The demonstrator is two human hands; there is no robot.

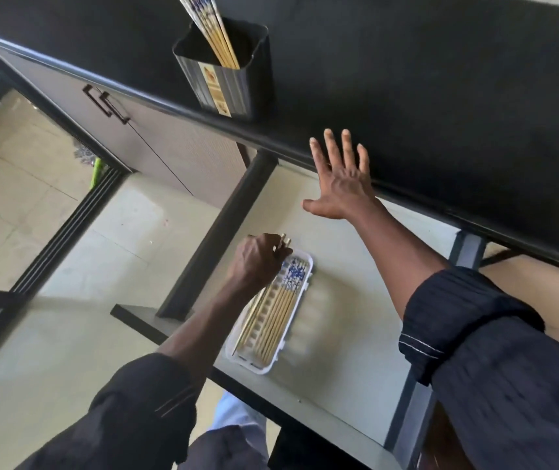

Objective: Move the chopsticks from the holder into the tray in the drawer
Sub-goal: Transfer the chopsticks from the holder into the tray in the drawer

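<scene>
Head view, single frame.

My left hand [260, 260] is over the far end of the white tray [262, 368], fingers curled around a small bunch of chopsticks [285, 239]. Their blunt ends poke out above my knuckles. Their lengths run down along the tray's left side, toward its near end. I cannot tell whether their tips touch the tray floor.

More chopsticks [280, 308] lie flat in the tray, side by side and parallel to its long edge. Their blue-and-white patterned ends are at the far end, just beside my left hand.

The tray sits on the pale floor of the open drawer [356, 286], toward its left side.

My right hand [340, 179] holds nothing. Its fingers are straight and spread, palm down, and its fingertips reach over the front edge of the black countertop [441, 79]. I cannot tell if it touches the edge.

The black holder [229, 79] stands upright on the countertop near the front edge, well apart from the tray. A bundle of chopsticks [215, 33] leans inside it, and their upper ends run out of frame.

Both forearms show dark rolled sleeves.
</scene>
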